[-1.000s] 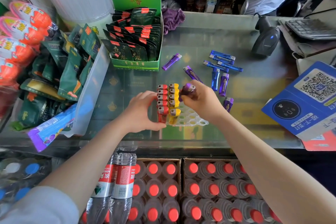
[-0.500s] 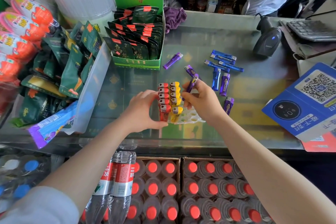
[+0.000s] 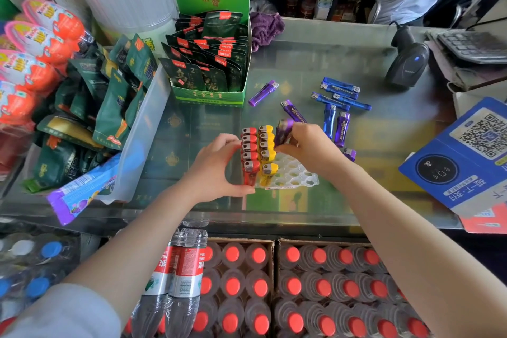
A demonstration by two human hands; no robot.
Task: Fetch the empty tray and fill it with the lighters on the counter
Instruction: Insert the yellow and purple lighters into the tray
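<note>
A white plastic tray (image 3: 297, 175) with round holes sits on the glass counter. A row of red lighters (image 3: 249, 155) and a row of yellow lighters (image 3: 267, 152) stand in its left side. My left hand (image 3: 219, 167) grips the tray's left edge beside the red row. My right hand (image 3: 310, 149) holds a purple lighter (image 3: 284, 130) upright at the tray's far end, next to the yellow row. Loose purple lighters (image 3: 263, 93) and blue lighters (image 3: 340, 96) lie on the counter beyond.
A green box of tea packets (image 3: 211, 68) stands behind the tray. Snack bags (image 3: 107, 107) crowd the left. A barcode scanner (image 3: 406, 63), keyboard (image 3: 474, 45) and blue QR stand (image 3: 466, 156) are at the right. Crates of red-capped bottles (image 3: 301, 282) sit below the counter.
My right hand brought the purple lighter from above the tray's middle toward the far end beside the yellow row and stood it more upright. My left hand kept hold of the tray.
</note>
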